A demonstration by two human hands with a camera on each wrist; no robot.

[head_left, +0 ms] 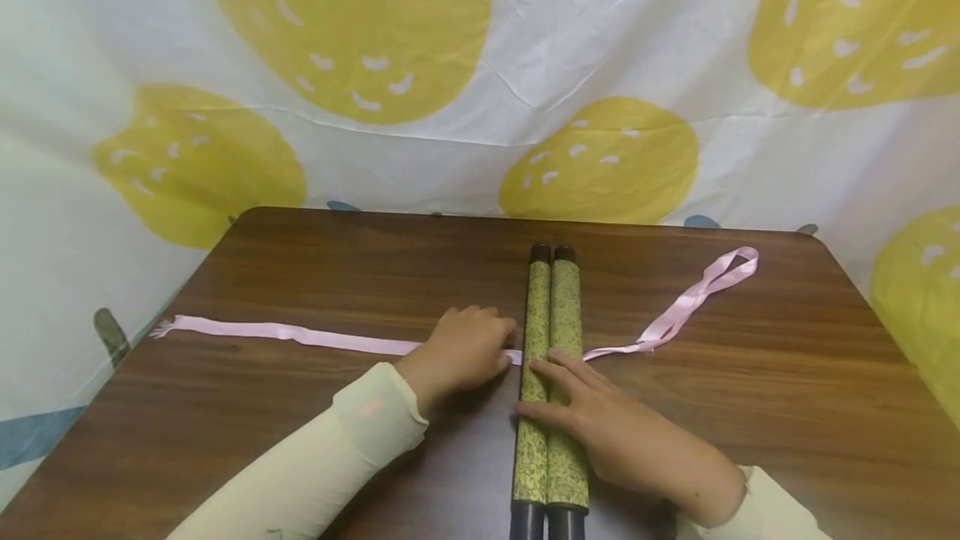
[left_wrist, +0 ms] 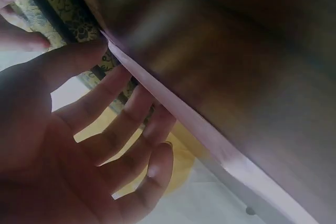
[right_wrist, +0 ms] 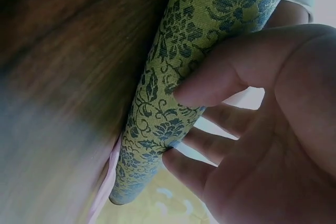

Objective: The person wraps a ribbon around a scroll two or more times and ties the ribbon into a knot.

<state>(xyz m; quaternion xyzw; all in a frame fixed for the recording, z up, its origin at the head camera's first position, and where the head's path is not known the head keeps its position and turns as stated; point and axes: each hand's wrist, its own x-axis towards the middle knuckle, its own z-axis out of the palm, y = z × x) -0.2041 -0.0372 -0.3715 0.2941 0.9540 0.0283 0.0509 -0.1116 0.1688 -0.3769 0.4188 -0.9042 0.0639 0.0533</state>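
Observation:
Two long rolls, like hanging scrolls, lie side by side across a pink ribbon point(head_left: 352, 342). The left roll point(head_left: 537, 307) and the right roll point(head_left: 566, 298) have yellow-green floral fabric and black ends. My right hand point(head_left: 611, 423) rests on both, fingers spread over them; in the right wrist view, thumb and fingertips touch the patterned fabric point(right_wrist: 163, 108). Just left of the rolls, my left hand point(head_left: 465, 348) is over the ribbon. The left wrist view shows its thumb and index fingertip at the ribbon point(left_wrist: 173, 108), with a gap between them.
The ribbon's frayed end point(head_left: 162, 327) lies near the left edge of the brown wooden table point(head_left: 337, 265). On the right, its other part lies doubled in a loop point(head_left: 701, 294). A white cloth printed with yellow lemons point(head_left: 405, 140) hangs behind the table.

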